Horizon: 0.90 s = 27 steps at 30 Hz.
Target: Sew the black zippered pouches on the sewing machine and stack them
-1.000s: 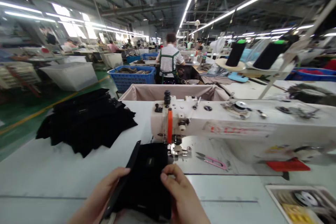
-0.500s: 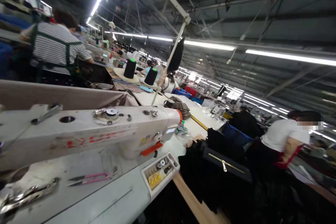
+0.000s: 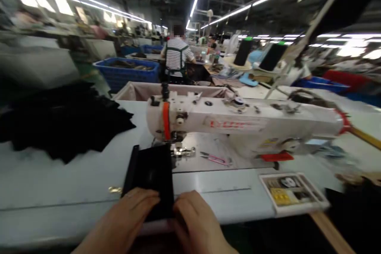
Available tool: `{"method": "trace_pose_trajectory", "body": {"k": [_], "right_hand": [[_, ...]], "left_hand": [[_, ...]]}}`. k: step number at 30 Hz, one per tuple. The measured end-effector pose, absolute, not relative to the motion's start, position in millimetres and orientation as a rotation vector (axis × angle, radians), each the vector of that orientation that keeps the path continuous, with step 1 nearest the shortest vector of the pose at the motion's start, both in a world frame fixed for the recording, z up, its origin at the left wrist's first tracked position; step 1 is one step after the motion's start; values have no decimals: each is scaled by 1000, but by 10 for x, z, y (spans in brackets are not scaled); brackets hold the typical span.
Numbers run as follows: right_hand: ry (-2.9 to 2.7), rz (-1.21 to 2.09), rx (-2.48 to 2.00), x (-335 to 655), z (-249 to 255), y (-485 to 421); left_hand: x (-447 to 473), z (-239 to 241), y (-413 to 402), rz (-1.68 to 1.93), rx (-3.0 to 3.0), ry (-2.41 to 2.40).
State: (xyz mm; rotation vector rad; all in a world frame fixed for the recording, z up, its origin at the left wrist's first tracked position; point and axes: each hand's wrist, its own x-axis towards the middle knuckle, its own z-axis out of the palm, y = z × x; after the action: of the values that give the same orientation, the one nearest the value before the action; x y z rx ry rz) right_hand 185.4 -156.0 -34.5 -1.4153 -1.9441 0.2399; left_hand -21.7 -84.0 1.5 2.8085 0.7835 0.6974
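Note:
A flat black fabric piece (image 3: 151,170) lies at the front of the sewing machine, its far right corner close to the presser foot (image 3: 182,151). On its near left part rests my left hand (image 3: 133,210), fingers together and pressing it. My right hand (image 3: 196,218) grips its near right edge with curled fingers; the thumb is mostly hidden. The white sewing machine (image 3: 238,123) spans the table beyond both hands. Left of the fabric piece is a small gold-coloured metal part (image 3: 114,189), blurred. Thread snips with pink handles (image 3: 216,159) lie under the machine arm.
A pile of black fabric pieces (image 3: 65,121) covers the table's left side. To the right sits a white tray (image 3: 269,194) with bobbins. Black thread cones (image 3: 242,52) stand behind the machine. A person in a striped shirt (image 3: 177,57) works farther back, near a blue crate (image 3: 127,76).
My view has swung left and down from the table's right side to the needle end of the machine. Both my hands, earlier out of view, now show on the black fabric piece.

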Motion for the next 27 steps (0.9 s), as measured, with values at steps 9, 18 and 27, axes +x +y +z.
{"method": "trace_pose_trajectory", "body": {"k": [9,18,27], "right_hand": [[-1936,57,-1193,1855,-560,-1593],[-1963,-21,-1126,1779,-519,-1601],[-2071,-131,-1062,1842,-322,-1529]], "left_hand": [[-204,158,-941,728,2644,967],[-246,26,-972,486,2770,603],[-239,64,-927,622,2857,515]]}}
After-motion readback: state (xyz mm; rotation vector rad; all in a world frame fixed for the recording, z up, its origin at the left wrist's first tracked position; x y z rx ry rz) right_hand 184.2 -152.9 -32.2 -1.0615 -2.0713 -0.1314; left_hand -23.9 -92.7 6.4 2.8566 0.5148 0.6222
